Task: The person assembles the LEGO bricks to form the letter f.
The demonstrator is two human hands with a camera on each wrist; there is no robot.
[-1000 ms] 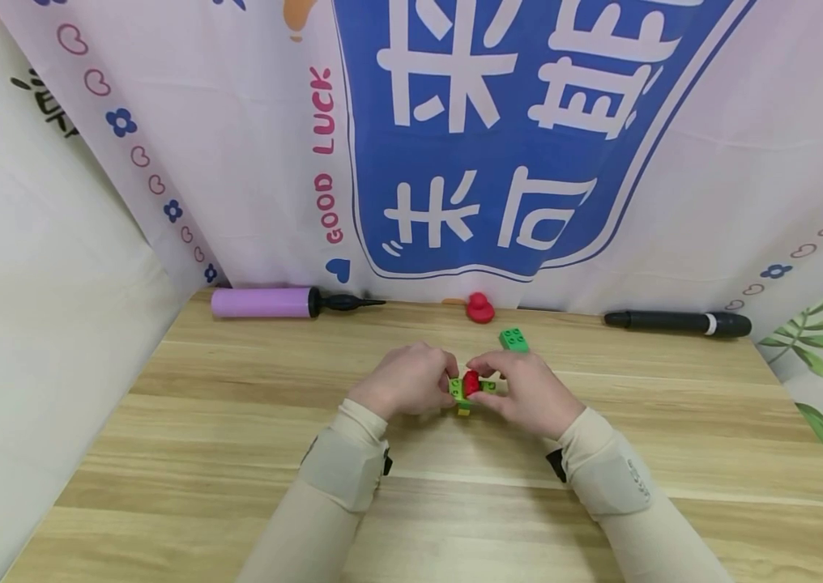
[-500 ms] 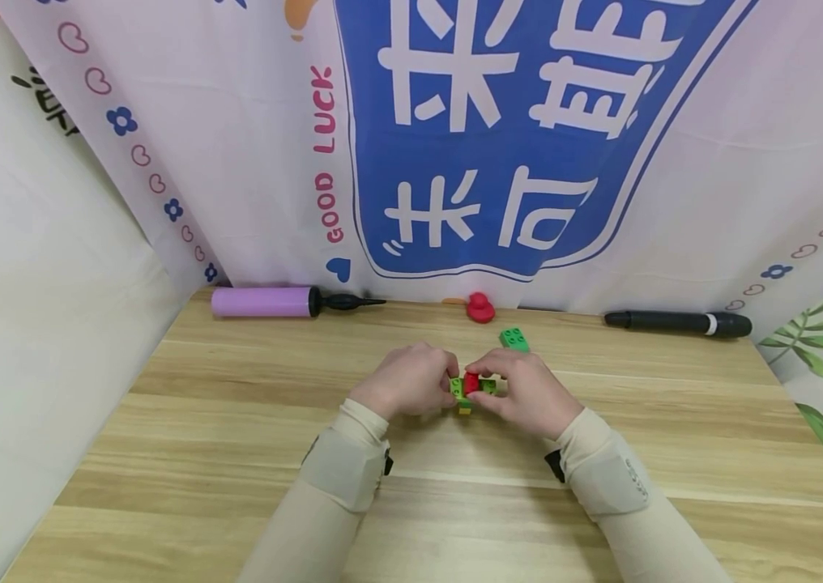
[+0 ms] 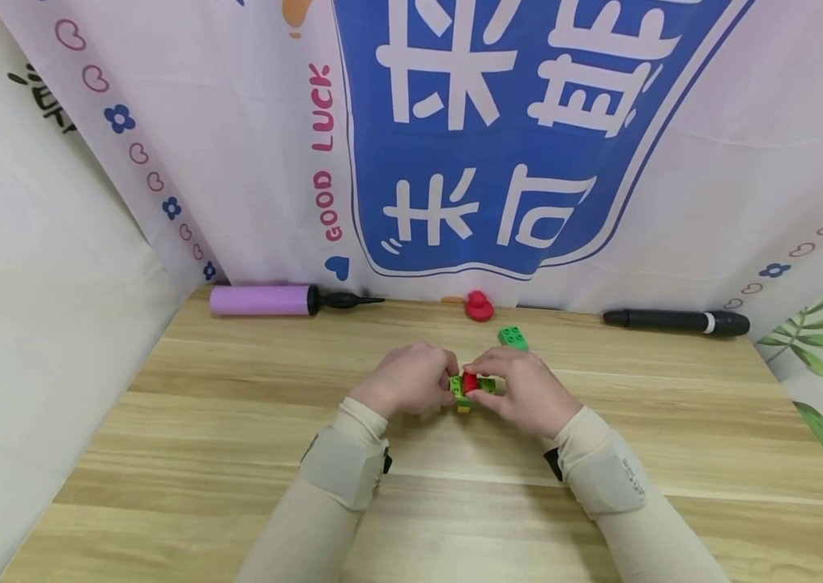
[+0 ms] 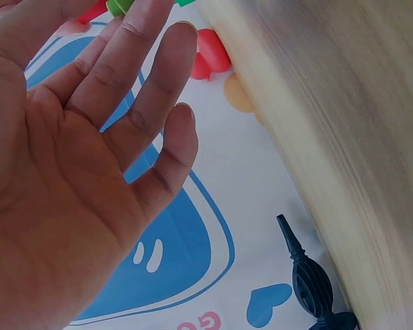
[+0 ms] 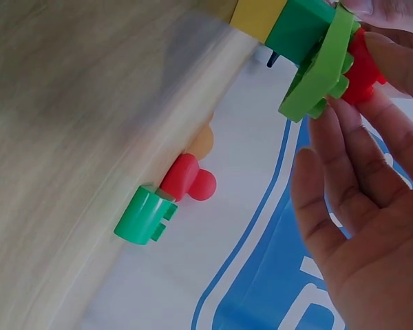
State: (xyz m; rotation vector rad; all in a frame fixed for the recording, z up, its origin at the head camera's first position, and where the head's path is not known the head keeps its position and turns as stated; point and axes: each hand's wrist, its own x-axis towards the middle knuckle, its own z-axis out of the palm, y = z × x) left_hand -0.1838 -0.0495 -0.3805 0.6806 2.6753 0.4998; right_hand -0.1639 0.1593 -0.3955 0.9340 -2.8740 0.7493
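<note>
A small stack of toy building bricks stands on the table between the hands. In the right wrist view it has a yellow brick at the bottom, a green brick above and a wider light green brick over that. On top sits a red brick, which the right hand pinches between thumb and fingers. The left hand holds the left end of the light green brick. In the left wrist view the left fingertips of the other fingers are spread, and the stack is mostly hidden.
Beyond the right hand lies a loose green brick. A red knobbed piece rests by the backdrop. A purple hand pump lies at the back left, and a black pen-shaped tool at the back right of the wooden table.
The red brick has turned and shifted slightly between the right fingers on top of the stack. Both hands stay in nearly the same place.
</note>
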